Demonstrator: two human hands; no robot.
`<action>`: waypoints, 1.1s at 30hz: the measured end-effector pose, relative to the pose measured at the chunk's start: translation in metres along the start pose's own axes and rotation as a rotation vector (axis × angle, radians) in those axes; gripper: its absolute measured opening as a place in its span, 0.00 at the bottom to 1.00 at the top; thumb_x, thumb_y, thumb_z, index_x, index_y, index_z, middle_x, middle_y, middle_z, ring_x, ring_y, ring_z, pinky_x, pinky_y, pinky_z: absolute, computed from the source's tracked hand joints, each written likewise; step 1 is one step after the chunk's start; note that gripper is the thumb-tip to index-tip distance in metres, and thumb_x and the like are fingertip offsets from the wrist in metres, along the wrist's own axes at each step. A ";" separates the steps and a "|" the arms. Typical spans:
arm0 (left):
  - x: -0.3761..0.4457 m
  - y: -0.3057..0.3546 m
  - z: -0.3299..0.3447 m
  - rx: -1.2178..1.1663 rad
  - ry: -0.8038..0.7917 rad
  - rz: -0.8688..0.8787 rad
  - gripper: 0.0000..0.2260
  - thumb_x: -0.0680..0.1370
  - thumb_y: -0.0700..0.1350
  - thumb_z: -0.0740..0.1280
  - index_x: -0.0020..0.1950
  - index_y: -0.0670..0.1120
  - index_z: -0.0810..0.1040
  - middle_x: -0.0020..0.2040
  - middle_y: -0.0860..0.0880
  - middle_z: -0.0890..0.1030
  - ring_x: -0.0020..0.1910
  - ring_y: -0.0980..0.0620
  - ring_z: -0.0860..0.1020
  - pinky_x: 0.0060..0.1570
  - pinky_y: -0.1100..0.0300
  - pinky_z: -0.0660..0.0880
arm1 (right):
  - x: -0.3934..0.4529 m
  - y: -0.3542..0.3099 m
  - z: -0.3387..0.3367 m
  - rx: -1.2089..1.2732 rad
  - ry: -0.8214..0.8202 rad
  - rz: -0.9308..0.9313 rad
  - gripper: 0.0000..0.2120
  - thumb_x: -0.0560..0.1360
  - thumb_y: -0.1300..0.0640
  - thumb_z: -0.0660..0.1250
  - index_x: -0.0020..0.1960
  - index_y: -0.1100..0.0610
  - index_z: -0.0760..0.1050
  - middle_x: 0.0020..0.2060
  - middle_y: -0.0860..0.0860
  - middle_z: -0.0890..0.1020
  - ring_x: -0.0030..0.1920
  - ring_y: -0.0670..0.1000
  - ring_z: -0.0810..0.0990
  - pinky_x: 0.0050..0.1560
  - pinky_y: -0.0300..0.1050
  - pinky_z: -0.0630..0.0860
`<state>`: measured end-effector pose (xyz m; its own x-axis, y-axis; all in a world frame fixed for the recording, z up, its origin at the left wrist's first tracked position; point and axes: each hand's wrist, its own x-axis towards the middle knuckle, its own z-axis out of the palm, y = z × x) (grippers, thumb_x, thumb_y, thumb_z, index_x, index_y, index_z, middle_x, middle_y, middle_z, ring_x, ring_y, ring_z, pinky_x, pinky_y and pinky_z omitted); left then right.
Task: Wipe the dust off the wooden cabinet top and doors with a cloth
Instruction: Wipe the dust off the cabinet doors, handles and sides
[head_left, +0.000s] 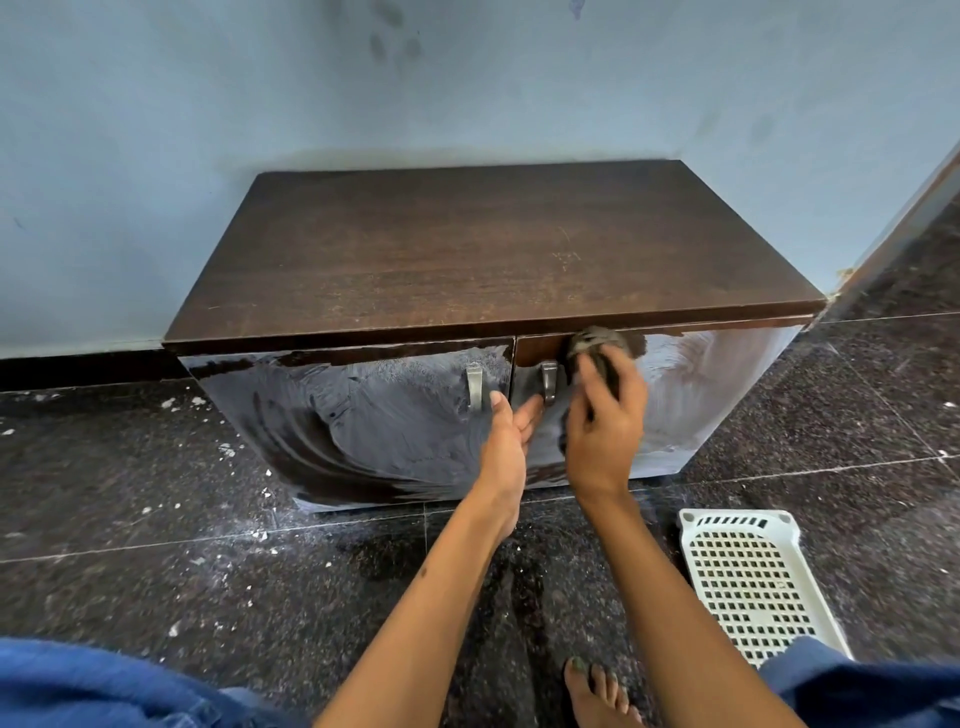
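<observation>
With the right hand (602, 421) gripping the grey cloth (597, 345) against the right door (675, 395) just right of its handle (549, 382), and the left hand's (506, 436) straight fingers bracing below that handle, hurried strokes may miss dust around it.

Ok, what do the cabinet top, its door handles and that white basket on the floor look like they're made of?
Cabinet top: dark brown wood or wood-look laminate, matte, with visible grain and scratches. Door handles: probably metal, silvery and slightly shiny. Basket: likely moulded plastic, plain white with a grid of holes.
</observation>
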<state>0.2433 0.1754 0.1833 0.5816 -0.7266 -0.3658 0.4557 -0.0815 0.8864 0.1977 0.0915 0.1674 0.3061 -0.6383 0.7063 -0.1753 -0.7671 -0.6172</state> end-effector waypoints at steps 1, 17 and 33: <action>0.000 0.000 0.000 -0.014 -0.001 -0.002 0.31 0.80 0.59 0.36 0.74 0.45 0.61 0.75 0.48 0.63 0.74 0.52 0.58 0.75 0.54 0.48 | -0.001 0.000 0.000 -0.018 -0.055 -0.086 0.12 0.76 0.68 0.64 0.58 0.69 0.78 0.56 0.64 0.76 0.59 0.54 0.71 0.64 0.35 0.65; 0.001 -0.002 0.006 0.023 0.104 0.031 0.30 0.81 0.58 0.38 0.72 0.44 0.66 0.72 0.48 0.68 0.73 0.53 0.62 0.73 0.54 0.50 | 0.004 0.018 -0.007 -0.052 -0.028 -0.111 0.14 0.73 0.71 0.67 0.58 0.68 0.78 0.56 0.64 0.77 0.57 0.60 0.75 0.60 0.47 0.71; -0.004 -0.002 0.017 0.083 0.116 0.057 0.29 0.81 0.57 0.38 0.74 0.45 0.63 0.74 0.49 0.64 0.74 0.53 0.60 0.71 0.58 0.51 | 0.013 0.037 -0.020 0.000 0.054 0.061 0.13 0.74 0.71 0.66 0.58 0.69 0.77 0.57 0.64 0.76 0.60 0.58 0.74 0.64 0.48 0.70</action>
<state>0.2284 0.1673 0.1877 0.6812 -0.6481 -0.3405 0.3654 -0.1020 0.9252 0.1760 0.0538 0.1606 0.2437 -0.6863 0.6853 -0.1921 -0.7268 -0.6595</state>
